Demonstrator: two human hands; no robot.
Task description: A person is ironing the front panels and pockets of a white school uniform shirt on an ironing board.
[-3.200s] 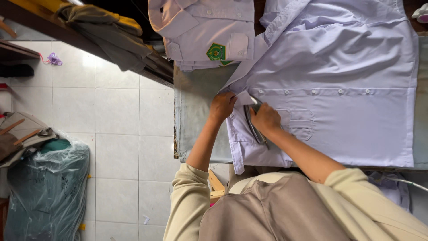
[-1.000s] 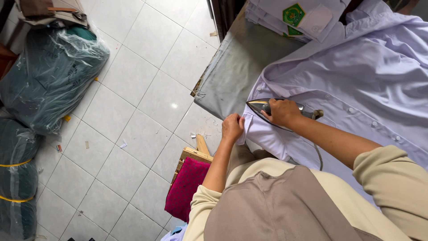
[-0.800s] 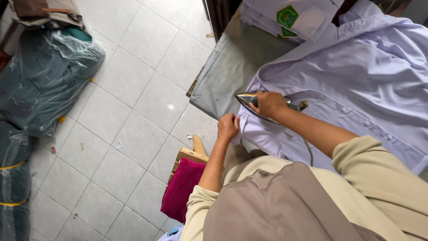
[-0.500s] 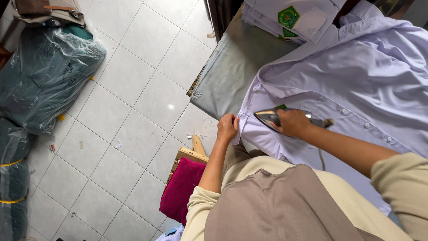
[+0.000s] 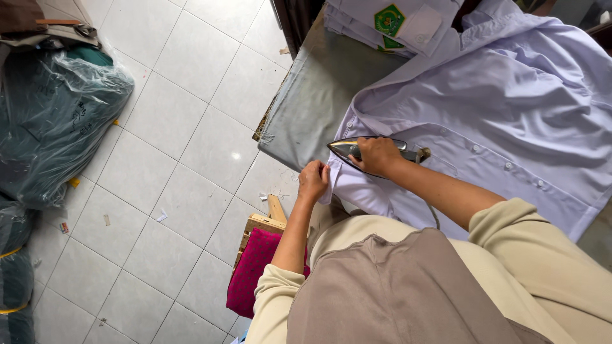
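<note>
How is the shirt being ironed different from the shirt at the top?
The spread shirt lies open and flat under the iron; the folded shirt is a neat stack. Only the folded one shows a green badge. Both are pale and rest on the grey ironing table.

Pale lilac-white shirt (image 5: pixel 503 108), plain, small white buttons. Iron (image 5: pixel 357 150): shiny silver soleplate, dark top. Folded white shirts (image 5: pixel 395 25) with a green-and-yellow badge. Grey-green table cover (image 5: pixel 312 102), stained. White floor tiles (image 5: pixel 185 83), grey grout. Magenta cushion (image 5: pixel 255 274) on a tan wooden stool (image 5: pixel 261 223). Dark green bundles (image 5: pixel 57 121) in clear plastic. Beige sleeves, brown headscarf.
</note>
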